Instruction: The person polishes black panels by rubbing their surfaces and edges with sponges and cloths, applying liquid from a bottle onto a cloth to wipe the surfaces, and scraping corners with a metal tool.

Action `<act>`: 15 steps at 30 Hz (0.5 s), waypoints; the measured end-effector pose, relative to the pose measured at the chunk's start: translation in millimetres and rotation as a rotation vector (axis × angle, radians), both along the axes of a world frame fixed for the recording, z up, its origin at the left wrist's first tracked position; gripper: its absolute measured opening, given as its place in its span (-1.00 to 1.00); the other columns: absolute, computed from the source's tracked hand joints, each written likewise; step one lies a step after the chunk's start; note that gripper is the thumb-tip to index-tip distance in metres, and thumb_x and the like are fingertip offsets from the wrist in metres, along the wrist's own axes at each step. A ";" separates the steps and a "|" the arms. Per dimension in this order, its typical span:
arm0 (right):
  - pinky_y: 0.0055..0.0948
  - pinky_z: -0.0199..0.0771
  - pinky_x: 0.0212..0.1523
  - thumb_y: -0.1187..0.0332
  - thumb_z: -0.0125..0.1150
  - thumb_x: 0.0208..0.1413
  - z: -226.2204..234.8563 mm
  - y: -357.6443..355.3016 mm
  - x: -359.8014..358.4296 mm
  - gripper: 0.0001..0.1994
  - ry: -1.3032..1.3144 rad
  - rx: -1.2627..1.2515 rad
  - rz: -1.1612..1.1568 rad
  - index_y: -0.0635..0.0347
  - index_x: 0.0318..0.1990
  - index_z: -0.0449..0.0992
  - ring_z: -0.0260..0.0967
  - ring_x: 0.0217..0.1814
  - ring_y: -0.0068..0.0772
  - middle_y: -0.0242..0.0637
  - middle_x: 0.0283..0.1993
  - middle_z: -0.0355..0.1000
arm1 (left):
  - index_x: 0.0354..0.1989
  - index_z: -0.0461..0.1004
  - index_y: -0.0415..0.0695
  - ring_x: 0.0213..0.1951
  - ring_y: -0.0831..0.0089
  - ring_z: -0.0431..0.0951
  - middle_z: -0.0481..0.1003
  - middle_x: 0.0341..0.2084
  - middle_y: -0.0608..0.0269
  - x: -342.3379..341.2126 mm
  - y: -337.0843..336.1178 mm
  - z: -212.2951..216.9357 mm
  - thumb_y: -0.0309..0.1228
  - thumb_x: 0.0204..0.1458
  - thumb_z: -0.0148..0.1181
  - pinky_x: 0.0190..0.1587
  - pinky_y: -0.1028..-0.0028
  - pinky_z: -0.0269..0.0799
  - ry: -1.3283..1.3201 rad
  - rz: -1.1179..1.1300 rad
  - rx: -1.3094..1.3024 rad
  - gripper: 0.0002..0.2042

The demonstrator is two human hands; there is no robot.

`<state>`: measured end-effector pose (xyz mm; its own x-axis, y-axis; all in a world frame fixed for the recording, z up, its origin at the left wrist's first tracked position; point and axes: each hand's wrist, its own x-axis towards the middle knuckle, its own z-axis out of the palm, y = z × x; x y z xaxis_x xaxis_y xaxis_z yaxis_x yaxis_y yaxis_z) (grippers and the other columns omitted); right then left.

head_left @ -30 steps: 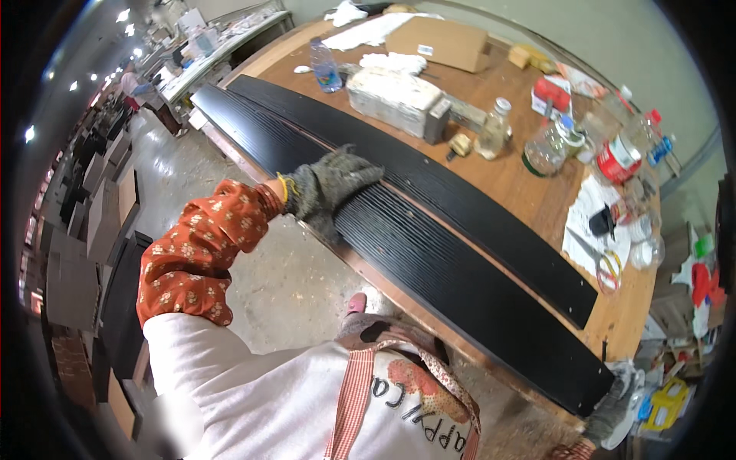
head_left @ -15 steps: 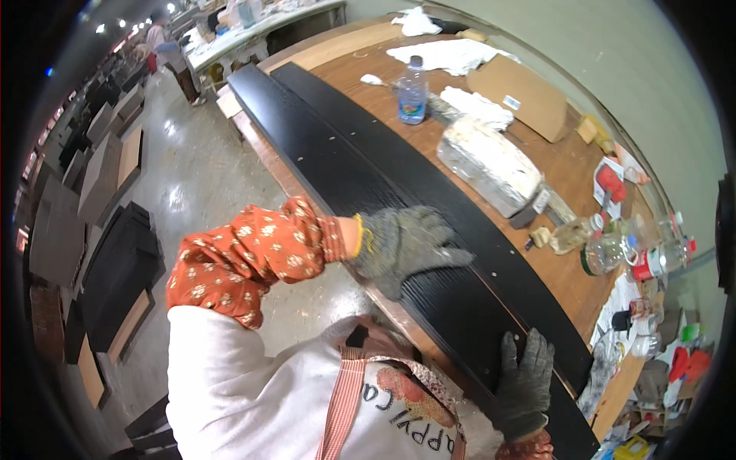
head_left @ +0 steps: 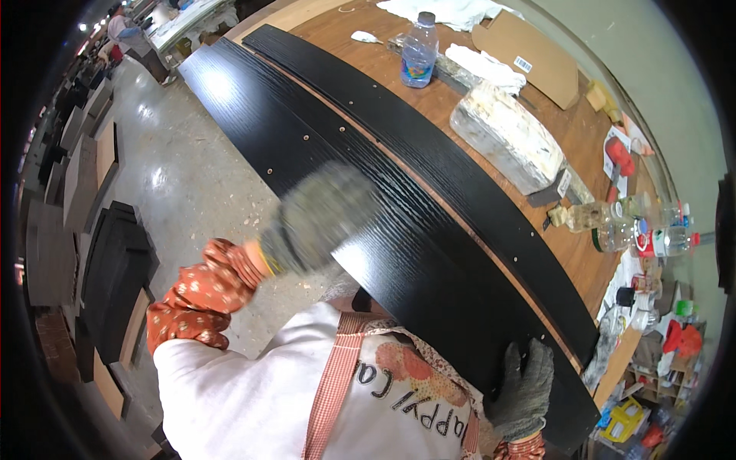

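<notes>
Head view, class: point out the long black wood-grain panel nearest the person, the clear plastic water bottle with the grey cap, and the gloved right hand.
long black wood-grain panel (head_left: pixel 322 146), head view, bare upper face
clear plastic water bottle (head_left: pixel 418 54), head view, labelled body
right hand (head_left: pixel 524 387), head view, back of grey glove

A grey concrete floor (head_left: pixel 176 176) fills the nine o'clock side, glossy with glare patches. Dark and brown panels (head_left: pixel 115 284) lie stacked on it at eight o'clock. A wooden surface (head_left: pixel 429 115) runs from twelve to four o'clock, backed by a pale green wall (head_left: pixel 652 69) at two o'clock. Ceiling lights (head_left: pixel 83 27) glow at eleven o'clock, above more benches (head_left: pixel 184 19).
</notes>
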<state>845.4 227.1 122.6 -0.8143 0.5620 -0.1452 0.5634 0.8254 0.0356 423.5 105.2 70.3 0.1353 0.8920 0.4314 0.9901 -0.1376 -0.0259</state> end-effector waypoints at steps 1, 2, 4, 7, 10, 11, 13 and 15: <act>0.18 0.06 0.35 0.41 0.17 -0.29 2.4 1.6 -3.6 -0.25 0.016 0.011 0.016 0.27 0.26 0.33 0.02 0.37 0.38 0.25 0.33 0.08 | 0.18 0.41 -0.10 0.24 0.04 0.35 0.39 0.18 0.03 -33.2 -11.2 -6.1 -0.17 -0.14 0.23 0.34 0.04 0.17 0.020 0.024 0.063 -0.38; 0.18 0.06 0.35 0.41 0.17 -0.29 3.8 4.2 -6.2 -0.25 0.014 0.008 0.008 0.27 0.26 0.33 0.02 0.37 0.38 0.25 0.33 0.08 | 0.21 0.39 -0.13 0.27 0.00 0.32 0.36 0.20 -0.03 -44.3 -21.0 0.3 -0.12 -0.17 0.23 0.35 0.02 0.11 0.004 0.196 0.022 -0.32; 0.16 0.08 0.34 0.40 0.20 -0.27 6.7 8.5 -8.8 -0.25 -0.001 -0.003 0.028 0.26 0.26 0.33 0.04 0.36 0.36 0.24 0.32 0.09 | 0.22 0.37 -0.15 0.28 -0.02 0.29 0.35 0.22 -0.03 -63.9 -35.7 1.9 -0.18 -0.16 0.29 0.36 0.01 0.09 0.052 0.263 -0.033 -0.32; 0.19 0.01 0.37 0.36 0.28 -0.31 12.9 12.4 -10.3 -0.19 0.003 -0.105 -0.006 0.16 0.29 0.31 0.00 0.37 0.32 0.20 0.30 0.07 | 0.22 0.37 -0.11 0.26 0.00 0.30 0.37 0.19 0.03 -55.1 -36.5 5.2 -0.29 -0.22 0.26 0.36 -0.01 0.09 0.030 0.318 -0.047 -0.33; 0.16 0.05 0.34 0.35 0.29 -0.31 5.4 17.3 -9.3 -0.22 0.021 -0.056 0.008 0.13 0.27 0.35 0.02 0.36 0.31 0.19 0.28 0.09 | 0.23 0.35 -0.15 0.28 -0.04 0.27 0.33 0.21 -0.02 -48.9 -35.1 -1.6 -0.40 -0.16 0.20 0.37 0.01 0.06 0.037 0.327 -0.020 -0.37; 0.16 0.05 0.34 0.35 0.29 -0.31 2.0 22.0 -7.9 -0.22 0.026 -0.059 -0.003 0.13 0.27 0.35 0.02 0.36 0.31 0.19 0.28 0.09 | 0.25 0.33 -0.18 0.30 -0.06 0.26 0.30 0.24 -0.06 -47.9 -33.9 -3.0 -0.38 -0.09 0.20 0.37 0.03 0.06 0.072 0.340 -0.019 -0.38; 0.14 0.08 0.33 0.34 0.29 -0.27 1.6 24.0 1.6 -0.28 0.104 -0.016 0.029 0.10 0.23 0.41 0.06 0.33 0.31 0.18 0.26 0.13 | 0.27 0.30 -0.19 0.31 -0.06 0.22 0.27 0.26 -0.08 -40.8 -23.8 -1.5 -0.44 -0.06 0.13 0.38 0.04 0.04 0.074 0.337 -0.045 -0.40; 0.15 0.11 0.32 0.34 0.29 -0.25 4.0 28.4 3.7 -0.31 0.128 -0.060 -0.037 0.09 0.22 0.43 0.09 0.32 0.30 0.18 0.24 0.15 | 0.32 0.21 -0.22 0.36 -0.08 0.13 0.18 0.32 -0.10 -32.8 -6.9 -3.6 -0.58 -0.02 -0.07 0.41 0.05 -0.02 0.018 0.289 -0.075 -0.39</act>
<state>849.1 255.5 126.6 -0.8071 0.5856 -0.0755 0.5904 0.8024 -0.0876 390.6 98.2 66.7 -0.1223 0.9237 0.3630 0.9880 0.1482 -0.0442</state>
